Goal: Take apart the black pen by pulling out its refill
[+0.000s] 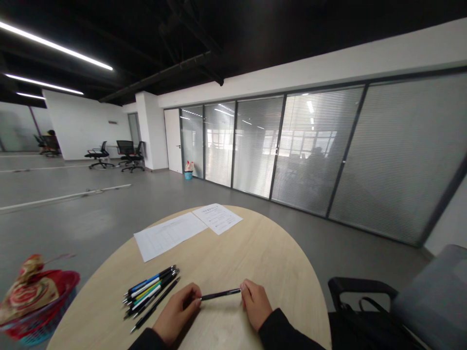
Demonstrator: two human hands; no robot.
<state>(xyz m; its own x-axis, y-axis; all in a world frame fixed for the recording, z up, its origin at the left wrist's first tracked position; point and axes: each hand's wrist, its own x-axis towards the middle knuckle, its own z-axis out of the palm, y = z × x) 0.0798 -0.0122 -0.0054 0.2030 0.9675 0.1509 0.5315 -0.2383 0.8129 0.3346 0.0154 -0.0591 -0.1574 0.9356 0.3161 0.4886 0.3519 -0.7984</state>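
Observation:
A black pen is held level between my two hands, just over the round wooden table. My left hand pinches its left end with thumb and fingers. At the other end, my right hand is closed on the pen's tip. Left of my left hand lies a loose pile of pens, several of them, in black, blue, white, green and yellow. One black pen lies along the near side of that pile.
Two printed paper sheets lie at the table's far side. A red and blue basket holding a paper bag stands on the floor at left. To the right is an office chair. Glass partitions with blinds line the back.

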